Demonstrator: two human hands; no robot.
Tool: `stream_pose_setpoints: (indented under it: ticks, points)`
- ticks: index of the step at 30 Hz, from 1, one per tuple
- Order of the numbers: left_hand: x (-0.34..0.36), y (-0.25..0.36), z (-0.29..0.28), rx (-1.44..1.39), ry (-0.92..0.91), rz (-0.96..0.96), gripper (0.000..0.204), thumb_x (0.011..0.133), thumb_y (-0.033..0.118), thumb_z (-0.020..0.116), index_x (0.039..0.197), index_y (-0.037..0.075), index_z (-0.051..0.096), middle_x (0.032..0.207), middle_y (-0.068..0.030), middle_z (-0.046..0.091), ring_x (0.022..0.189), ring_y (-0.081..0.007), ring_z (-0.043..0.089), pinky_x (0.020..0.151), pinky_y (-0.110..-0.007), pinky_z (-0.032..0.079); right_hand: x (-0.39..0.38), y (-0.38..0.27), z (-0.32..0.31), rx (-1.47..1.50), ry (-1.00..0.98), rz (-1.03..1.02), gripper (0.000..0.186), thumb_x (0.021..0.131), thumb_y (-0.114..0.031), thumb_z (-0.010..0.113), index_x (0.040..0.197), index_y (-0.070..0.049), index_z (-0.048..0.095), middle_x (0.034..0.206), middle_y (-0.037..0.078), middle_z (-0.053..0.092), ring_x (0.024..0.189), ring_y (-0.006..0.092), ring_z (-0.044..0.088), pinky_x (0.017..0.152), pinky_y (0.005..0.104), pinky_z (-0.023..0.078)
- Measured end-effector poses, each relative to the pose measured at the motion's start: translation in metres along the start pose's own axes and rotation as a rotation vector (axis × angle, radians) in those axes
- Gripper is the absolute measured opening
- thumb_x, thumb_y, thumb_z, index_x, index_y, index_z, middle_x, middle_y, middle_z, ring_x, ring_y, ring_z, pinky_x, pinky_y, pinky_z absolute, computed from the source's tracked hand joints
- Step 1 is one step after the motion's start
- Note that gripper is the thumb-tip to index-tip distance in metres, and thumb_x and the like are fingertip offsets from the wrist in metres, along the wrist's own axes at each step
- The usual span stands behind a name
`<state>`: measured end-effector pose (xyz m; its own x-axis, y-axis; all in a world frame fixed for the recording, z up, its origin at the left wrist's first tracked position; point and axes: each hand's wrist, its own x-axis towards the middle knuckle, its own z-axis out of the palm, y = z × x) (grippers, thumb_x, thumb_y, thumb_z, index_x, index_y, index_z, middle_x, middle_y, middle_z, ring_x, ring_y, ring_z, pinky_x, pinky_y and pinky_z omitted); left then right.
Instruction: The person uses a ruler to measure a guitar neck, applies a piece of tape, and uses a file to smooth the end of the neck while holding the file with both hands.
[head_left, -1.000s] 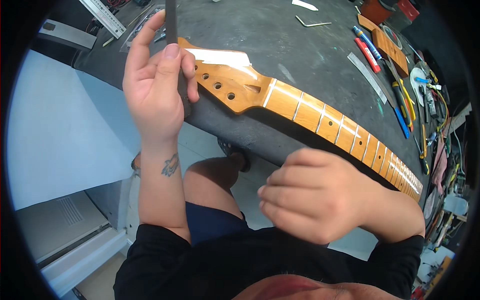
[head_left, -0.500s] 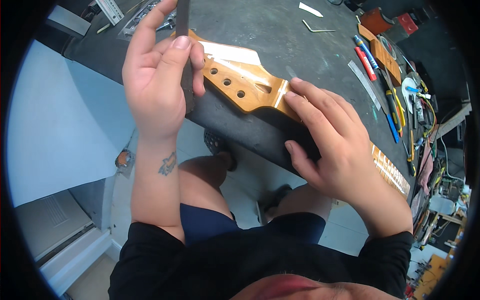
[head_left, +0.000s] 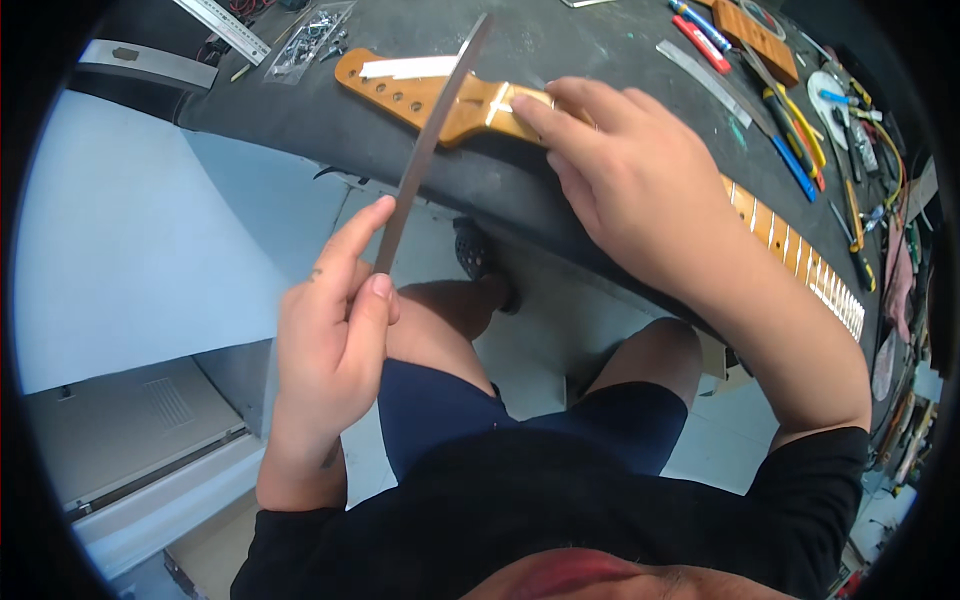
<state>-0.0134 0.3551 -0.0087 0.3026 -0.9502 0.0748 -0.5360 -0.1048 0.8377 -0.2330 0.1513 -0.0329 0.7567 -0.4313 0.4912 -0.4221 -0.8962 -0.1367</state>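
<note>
My left hand (head_left: 345, 325) is closed round the lower end of a long, flat metal file (head_left: 425, 150), its index finger stretched along one side. The file slants up and away, its upper part passing in front of the headstock of a maple guitar neck (head_left: 790, 246). Whether it touches the wood I cannot tell. My right hand (head_left: 640, 165) lies over the neck just behind the nut, fingers bent onto the fretboard and hiding part of it. A white strip (head_left: 410, 67) runs along the headstock's far edge, opposite the row of tuner holes.
The neck lies on a dark bench mat (head_left: 560, 45) near its front edge. At the back left are a bag of small metal hardware (head_left: 308, 45) and a steel ruler (head_left: 225, 28). A red marker (head_left: 700, 43), a wooden block (head_left: 755, 40) and several hand tools crowd the right.
My left hand has come down toward my body, with the file swung from upright beside the headstock to a slant across it. My right hand stays on the neck; the view has shifted.
</note>
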Motion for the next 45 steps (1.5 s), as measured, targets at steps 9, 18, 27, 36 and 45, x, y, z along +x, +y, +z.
stream_pose_setpoints:
  ticks: [9,18,27,36,45]
  points:
    - [-0.033,-0.004,0.021,-0.112,-0.027,-0.087,0.054,0.112,0.002,0.047,0.166,-0.004,0.049,0.076,-0.0050,0.064,0.054,-0.0056,0.051,0.052,-0.021,0.041,-0.004,0.002,0.012,-0.048,0.038,-0.022,0.051,0.097,-0.011,0.070,0.147,-0.016,0.075,0.111,0.014,0.073,0.103,0.0330,0.073,0.090,0.0455,0.061]
    - [-0.037,-0.013,0.034,-0.770,0.024,-0.243,0.059,0.112,0.010,0.046,0.168,-0.007,0.037,0.074,-0.0146,0.065,0.040,-0.0133,0.049,0.040,-0.025,0.042,0.001,-0.001,-0.007,-0.034,-0.080,-0.013,0.050,0.099,-0.011,0.066,0.149,-0.013,0.070,0.119,0.019,0.074,0.108,0.0366,0.073,0.094,0.0467,0.059]
    - [-0.044,-0.026,0.042,-0.848,-0.015,-0.241,0.059,0.113,0.010,0.046,0.169,-0.006,0.035,0.073,-0.0152,0.063,0.038,-0.0147,0.049,0.037,-0.026,0.042,0.004,0.002,-0.014,0.011,-0.232,-0.014,0.050,0.100,-0.013,0.063,0.150,-0.010,0.067,0.115,0.025,0.073,0.105,0.0418,0.074,0.093,0.0473,0.059]
    - [-0.051,-0.037,0.056,-0.776,-0.026,-0.186,0.058,0.116,0.012,0.047,0.171,-0.002,0.035,0.079,-0.0163,0.066,0.044,-0.0159,0.055,0.044,-0.026,0.048,0.005,0.002,-0.019,0.051,-0.244,-0.017,0.049,0.102,-0.013,0.063,0.150,-0.008,0.066,0.118,0.026,0.073,0.107,0.0414,0.074,0.095,0.0477,0.060]
    - [-0.043,-0.047,0.075,-0.588,0.001,-0.041,0.057,0.117,0.008,0.050,0.170,-0.005,0.035,0.086,-0.0147,0.070,0.056,-0.0138,0.062,0.052,-0.026,0.052,0.005,0.003,-0.015,0.037,-0.221,-0.055,0.049,0.101,-0.013,0.065,0.149,-0.006,0.067,0.118,0.025,0.073,0.108,0.0403,0.074,0.096,0.0464,0.060]
